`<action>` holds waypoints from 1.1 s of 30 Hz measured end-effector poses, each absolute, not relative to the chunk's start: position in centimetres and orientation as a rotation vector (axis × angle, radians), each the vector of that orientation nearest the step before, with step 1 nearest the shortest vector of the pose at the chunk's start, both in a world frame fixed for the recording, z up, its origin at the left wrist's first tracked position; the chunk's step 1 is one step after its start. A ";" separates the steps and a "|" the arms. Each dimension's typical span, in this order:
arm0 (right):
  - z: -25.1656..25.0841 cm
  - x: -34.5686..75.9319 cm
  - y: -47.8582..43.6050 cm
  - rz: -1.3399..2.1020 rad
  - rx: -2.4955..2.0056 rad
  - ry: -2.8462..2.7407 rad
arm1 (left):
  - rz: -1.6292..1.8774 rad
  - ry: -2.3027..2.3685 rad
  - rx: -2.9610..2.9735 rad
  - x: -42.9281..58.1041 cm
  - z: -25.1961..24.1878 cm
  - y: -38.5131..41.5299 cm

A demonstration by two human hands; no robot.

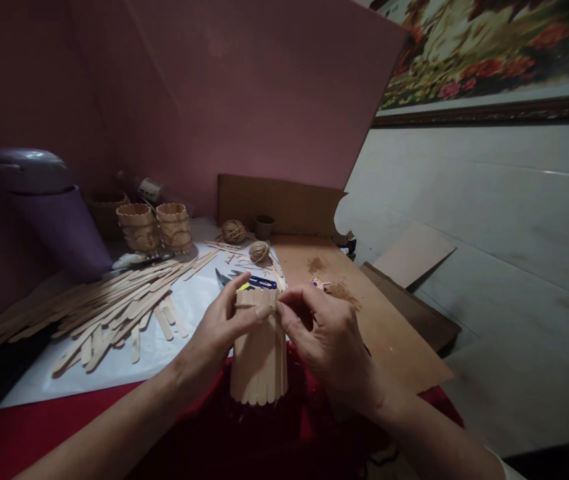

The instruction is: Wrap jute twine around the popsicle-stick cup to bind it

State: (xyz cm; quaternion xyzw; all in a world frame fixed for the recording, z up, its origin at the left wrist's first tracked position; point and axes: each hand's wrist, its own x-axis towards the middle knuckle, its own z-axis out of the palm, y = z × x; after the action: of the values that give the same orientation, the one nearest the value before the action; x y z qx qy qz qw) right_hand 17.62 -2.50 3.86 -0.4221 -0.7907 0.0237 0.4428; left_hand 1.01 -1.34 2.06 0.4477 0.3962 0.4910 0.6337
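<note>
A cup made of upright wooden craft sticks (259,367) stands before me near the table's front edge, its scalloped end facing down. My left hand (221,320) wraps around its upper left side, the thumb pressed across the front just below the top. At the upper right edge, my right hand (321,327) is closed in a pinch against the cup; whatever lies between the fingertips is too small to make out. A narrow band, possibly twine, runs around the cup near the top. Blue-handled scissors (263,282) lie just behind it, partly hidden.
Loose craft sticks (129,307) spread over white paper (29,387) at left. Behind are two finished stick cups (174,230), a purple flask (59,227), twine balls (259,251) and a small dark pot (264,228). A brown board (389,327) covers the right side.
</note>
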 end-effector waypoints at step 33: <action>1.1 15.2 -2.9 0.825 -1.261 -1.773 | 1.218 0.857 1.001 0.8 1.0 -0.5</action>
State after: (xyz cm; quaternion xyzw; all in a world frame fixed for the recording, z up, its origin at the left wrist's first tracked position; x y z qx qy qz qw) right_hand 15.17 -2.91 1.12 -0.4975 -0.6995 0.3257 0.3964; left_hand 0.77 -0.50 1.04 0.4359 0.3731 0.5305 0.6240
